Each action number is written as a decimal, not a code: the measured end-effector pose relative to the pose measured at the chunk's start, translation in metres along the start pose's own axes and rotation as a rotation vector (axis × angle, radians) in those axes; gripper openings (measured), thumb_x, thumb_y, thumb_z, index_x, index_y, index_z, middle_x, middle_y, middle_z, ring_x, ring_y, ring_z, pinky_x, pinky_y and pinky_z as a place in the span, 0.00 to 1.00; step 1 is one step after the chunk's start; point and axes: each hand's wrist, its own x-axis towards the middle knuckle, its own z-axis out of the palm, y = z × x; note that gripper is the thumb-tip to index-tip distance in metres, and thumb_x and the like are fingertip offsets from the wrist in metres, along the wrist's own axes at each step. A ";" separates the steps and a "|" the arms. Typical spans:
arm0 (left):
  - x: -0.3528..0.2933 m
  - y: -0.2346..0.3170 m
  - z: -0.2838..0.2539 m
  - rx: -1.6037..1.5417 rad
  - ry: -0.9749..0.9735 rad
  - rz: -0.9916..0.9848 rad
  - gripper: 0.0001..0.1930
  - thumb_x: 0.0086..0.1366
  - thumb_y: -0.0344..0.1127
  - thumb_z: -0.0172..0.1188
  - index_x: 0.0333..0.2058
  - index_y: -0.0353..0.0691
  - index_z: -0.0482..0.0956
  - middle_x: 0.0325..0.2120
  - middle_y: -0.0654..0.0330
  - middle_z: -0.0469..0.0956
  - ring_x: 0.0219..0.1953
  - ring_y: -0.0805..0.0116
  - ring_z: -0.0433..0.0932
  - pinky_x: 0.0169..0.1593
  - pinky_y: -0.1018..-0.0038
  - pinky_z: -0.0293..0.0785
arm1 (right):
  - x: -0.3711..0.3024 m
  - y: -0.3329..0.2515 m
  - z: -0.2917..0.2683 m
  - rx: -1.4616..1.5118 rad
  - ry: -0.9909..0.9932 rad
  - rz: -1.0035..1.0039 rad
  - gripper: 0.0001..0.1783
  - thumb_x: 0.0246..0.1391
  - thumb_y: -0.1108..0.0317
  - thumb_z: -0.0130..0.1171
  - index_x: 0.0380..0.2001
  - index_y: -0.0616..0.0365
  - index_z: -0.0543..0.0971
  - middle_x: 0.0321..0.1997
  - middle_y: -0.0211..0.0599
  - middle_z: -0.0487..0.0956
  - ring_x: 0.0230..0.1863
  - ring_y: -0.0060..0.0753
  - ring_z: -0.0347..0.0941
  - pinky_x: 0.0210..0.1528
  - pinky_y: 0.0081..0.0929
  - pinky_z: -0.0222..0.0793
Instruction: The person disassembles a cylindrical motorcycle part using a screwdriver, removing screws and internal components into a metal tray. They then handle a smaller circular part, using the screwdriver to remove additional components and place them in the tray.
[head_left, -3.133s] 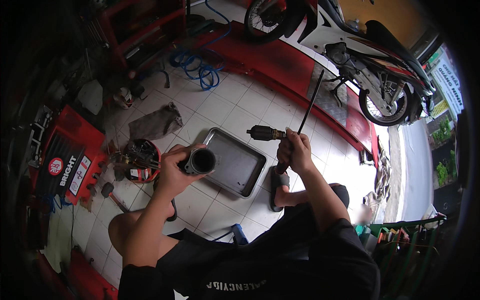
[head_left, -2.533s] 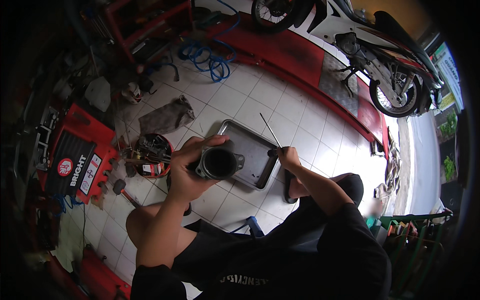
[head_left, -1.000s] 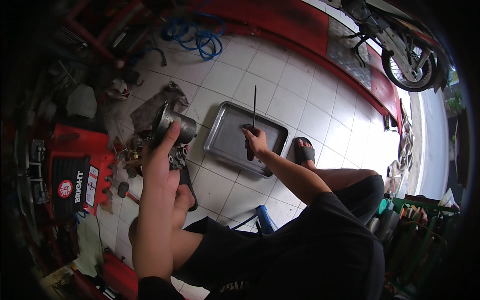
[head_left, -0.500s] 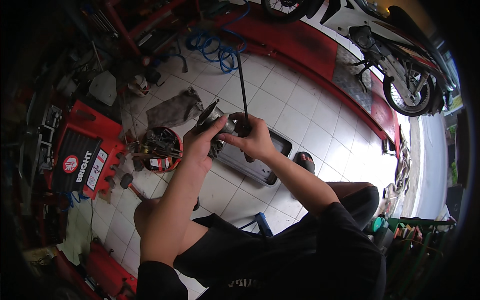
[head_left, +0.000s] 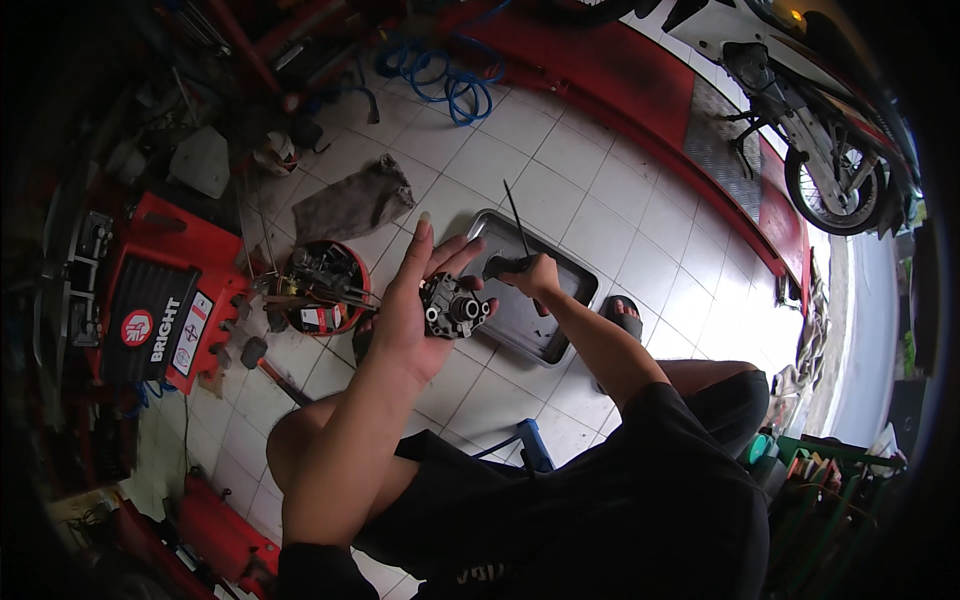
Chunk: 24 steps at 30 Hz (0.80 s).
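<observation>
My left hand (head_left: 405,320) is palm up, thumb raised and fingers curled behind a cast-metal engine part (head_left: 455,308). The part's face is turned up, showing a round central boss with smaller round ports beside it. To the right, my right hand (head_left: 538,278) grips a dark tool with a long thin shaft (head_left: 516,215) that points up and away. Its grip end is partly covered by my fingers, so its exact kind cannot be told. The two hands are apart. Beneath them lies a grey metal tray (head_left: 565,345) on the tiles.
A red bowl (head_left: 362,268) of metal parts stands left, near a grey rag (head_left: 350,200), a hammer (head_left: 275,370) and a red machine (head_left: 165,225). A blue coiled hose (head_left: 465,100) lies ahead. A red ramp (head_left: 640,80) and a motorcycle (head_left: 790,120) are far right.
My right hand has drawn away to the right from the engine part, taking the tool with it. My left hand has turned the part's face upward.
</observation>
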 end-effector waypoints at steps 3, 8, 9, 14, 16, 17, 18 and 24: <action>0.008 0.009 0.004 -0.112 -0.023 0.011 0.39 0.68 0.68 0.56 0.59 0.35 0.71 0.54 0.54 0.78 0.38 0.68 0.76 0.49 0.56 0.80 | 0.019 0.021 0.030 -0.227 0.059 -0.030 0.29 0.39 0.52 0.76 0.44 0.57 0.86 0.47 0.47 0.85 0.50 0.48 0.83 0.53 0.39 0.79; 0.016 0.024 0.006 -0.228 -0.056 0.037 0.35 0.70 0.66 0.54 0.54 0.35 0.73 0.54 0.52 0.77 0.40 0.64 0.76 0.52 0.53 0.77 | 0.041 0.029 0.056 -0.306 0.098 0.054 0.28 0.41 0.54 0.74 0.46 0.57 0.85 0.50 0.47 0.84 0.54 0.49 0.81 0.56 0.40 0.78; 0.018 0.025 0.001 -0.241 -0.053 0.037 0.34 0.70 0.65 0.54 0.54 0.35 0.73 0.54 0.52 0.77 0.41 0.63 0.76 0.52 0.52 0.77 | 0.041 0.022 0.058 -0.314 0.069 0.058 0.28 0.41 0.54 0.74 0.46 0.58 0.85 0.50 0.48 0.84 0.54 0.49 0.81 0.56 0.40 0.78; 0.020 0.030 -0.002 -0.278 0.007 0.018 0.32 0.71 0.62 0.53 0.53 0.35 0.74 0.52 0.53 0.79 0.45 0.61 0.76 0.54 0.52 0.76 | 0.052 0.018 0.056 -0.386 -0.006 0.065 0.27 0.44 0.54 0.73 0.45 0.60 0.85 0.50 0.49 0.84 0.55 0.50 0.81 0.55 0.40 0.78; 0.018 0.029 -0.003 -0.288 0.029 0.015 0.30 0.71 0.60 0.52 0.53 0.35 0.74 0.51 0.53 0.79 0.46 0.60 0.76 0.54 0.52 0.75 | 0.048 0.025 0.050 -0.428 -0.002 -0.016 0.27 0.45 0.54 0.73 0.46 0.60 0.84 0.47 0.50 0.84 0.50 0.49 0.83 0.52 0.39 0.80; 0.018 0.029 -0.008 -0.262 0.018 0.043 0.27 0.71 0.58 0.51 0.52 0.37 0.75 0.50 0.55 0.79 0.47 0.61 0.76 0.54 0.54 0.74 | 0.045 0.018 0.046 -0.449 0.000 -0.074 0.27 0.46 0.54 0.72 0.47 0.60 0.84 0.46 0.50 0.85 0.48 0.49 0.84 0.50 0.38 0.81; 0.019 0.027 -0.010 -0.254 0.046 0.043 0.27 0.71 0.57 0.52 0.52 0.37 0.75 0.51 0.54 0.79 0.48 0.61 0.75 0.55 0.53 0.72 | 0.041 0.014 0.039 -0.365 -0.048 -0.090 0.29 0.45 0.51 0.73 0.46 0.61 0.83 0.42 0.49 0.84 0.43 0.47 0.84 0.46 0.38 0.81; 0.017 0.015 -0.001 -0.152 0.094 0.055 0.20 0.65 0.46 0.56 0.51 0.41 0.75 0.50 0.56 0.75 0.52 0.61 0.72 0.60 0.50 0.65 | -0.052 0.002 -0.074 0.117 -0.253 -0.048 0.27 0.53 0.54 0.71 0.48 0.64 0.81 0.26 0.36 0.79 0.22 0.29 0.77 0.27 0.30 0.77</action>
